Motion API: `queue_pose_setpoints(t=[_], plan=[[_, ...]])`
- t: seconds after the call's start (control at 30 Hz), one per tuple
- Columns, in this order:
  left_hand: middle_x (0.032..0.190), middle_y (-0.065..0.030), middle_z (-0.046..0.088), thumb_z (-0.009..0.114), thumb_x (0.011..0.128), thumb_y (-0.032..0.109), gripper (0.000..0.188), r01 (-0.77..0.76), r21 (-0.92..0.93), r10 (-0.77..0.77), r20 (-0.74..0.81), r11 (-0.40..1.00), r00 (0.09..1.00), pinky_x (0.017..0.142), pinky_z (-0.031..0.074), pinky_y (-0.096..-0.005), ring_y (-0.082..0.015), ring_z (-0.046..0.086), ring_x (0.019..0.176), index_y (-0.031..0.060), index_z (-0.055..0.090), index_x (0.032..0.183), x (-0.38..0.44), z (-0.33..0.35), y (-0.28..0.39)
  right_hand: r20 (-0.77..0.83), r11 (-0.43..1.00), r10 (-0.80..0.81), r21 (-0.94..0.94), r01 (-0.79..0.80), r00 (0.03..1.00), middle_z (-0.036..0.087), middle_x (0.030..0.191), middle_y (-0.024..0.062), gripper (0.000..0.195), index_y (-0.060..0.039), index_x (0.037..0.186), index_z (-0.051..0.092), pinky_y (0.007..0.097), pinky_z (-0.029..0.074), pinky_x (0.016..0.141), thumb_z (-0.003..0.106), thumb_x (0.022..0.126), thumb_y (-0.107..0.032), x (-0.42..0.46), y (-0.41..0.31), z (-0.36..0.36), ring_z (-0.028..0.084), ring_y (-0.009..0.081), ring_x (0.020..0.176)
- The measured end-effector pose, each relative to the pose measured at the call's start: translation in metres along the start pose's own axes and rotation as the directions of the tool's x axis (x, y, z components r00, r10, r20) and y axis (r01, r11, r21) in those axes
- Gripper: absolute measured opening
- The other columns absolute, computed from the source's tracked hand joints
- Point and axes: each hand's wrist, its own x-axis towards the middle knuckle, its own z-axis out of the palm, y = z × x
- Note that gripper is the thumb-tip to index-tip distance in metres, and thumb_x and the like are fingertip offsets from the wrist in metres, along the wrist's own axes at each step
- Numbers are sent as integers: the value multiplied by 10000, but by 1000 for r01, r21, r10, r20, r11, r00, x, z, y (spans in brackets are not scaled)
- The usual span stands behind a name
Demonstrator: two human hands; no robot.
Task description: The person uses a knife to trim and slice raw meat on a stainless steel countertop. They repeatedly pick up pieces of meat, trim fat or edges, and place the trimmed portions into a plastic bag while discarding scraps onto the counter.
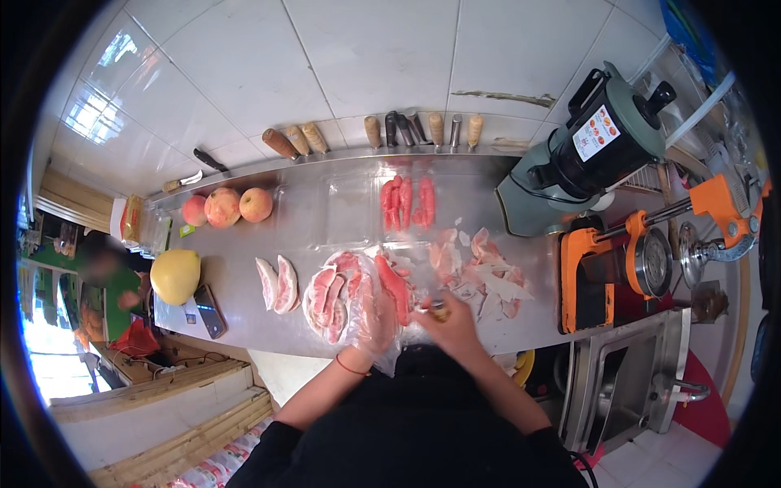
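Note:
My left hand (373,317), in a clear plastic glove, holds a partly peeled red pomelo segment (393,288) above the steel counter (235,256). Close on its right, my right hand (456,324) grips a small tool with a wooden-looking handle (439,310); its working end is blurred. Left of the gloved hand sits an opened pomelo portion (323,299) with pith on it, and two loose segments (277,283) lie farther left. Pale membrane scraps (495,276) are heaped to the right. Behind, several peeled red segments (399,202) rest in the right part of a clear plastic tray (349,213).
Knife handles (404,129) stand along the wall edge. At right are a grey-green blender (552,177), an orange manual juice press (586,277) and a steel sink (628,378). Round red-yellow fruits (223,207), a whole pomelo (176,276) and a phone (210,311) occupy the left. A person (116,274) is beyond.

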Motion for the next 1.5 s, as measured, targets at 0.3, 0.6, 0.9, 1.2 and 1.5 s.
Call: queue_pose_setpoints(t=[0.3, 0.6, 0.9, 1.2, 1.5], plan=[[826, -34, 577, 394, 977, 364, 380, -51, 565, 169, -159, 824, 973, 652, 431, -269, -130, 536, 730, 40, 545, 1108, 12, -7, -17, -72, 937, -336, -128, 325, 939, 528, 585, 51, 150, 9, 746, 557, 295, 392, 513, 682, 770, -71, 6, -15, 26, 450, 95, 534], [861, -80, 582, 427, 977, 280, 336, -150, 684, 351, -165, 714, 922, 701, 442, -287, -141, 558, 775, -7, 551, 1099, 5, -20, -31, -114, 951, -303, -96, 293, 946, 535, 578, 76, 133, 8, 764, 559, 277, 405, 486, 671, 762, -63, -1, -23, 22, 482, 100, 501], [854, -57, 569, 459, 966, 274, 359, -124, 374, 217, -218, 919, 952, 676, 453, -288, -127, 551, 780, -8, 493, 1185, -8, -5, -22, -163, 940, -336, -125, 319, 928, 530, 579, 70, 141, 2, 772, 562, 282, 401, 489, 687, 741, -55, -6, -28, 12, 482, 116, 499], [726, -31, 556, 493, 943, 367, 314, 264, 60, -270, 128, 963, 954, 362, 372, -198, -123, 509, 491, 56, 520, 973, -23, 19, 16, -212, 876, -431, -332, 350, 877, 534, 603, 103, 146, 4, 821, 554, 298, 409, 491, 670, 760, -61, 6, -33, -22, 512, 167, 493], [850, -86, 595, 490, 910, 478, 459, 331, -333, -380, -95, 883, 920, 720, 522, -268, -173, 607, 819, 30, 549, 988, -26, 35, 28, -274, 953, -198, -279, 119, 941, 587, 612, 23, 87, 22, 825, 580, 216, 396, 415, 654, 789, -7, 26, -7, -71, 507, 63, 458]])
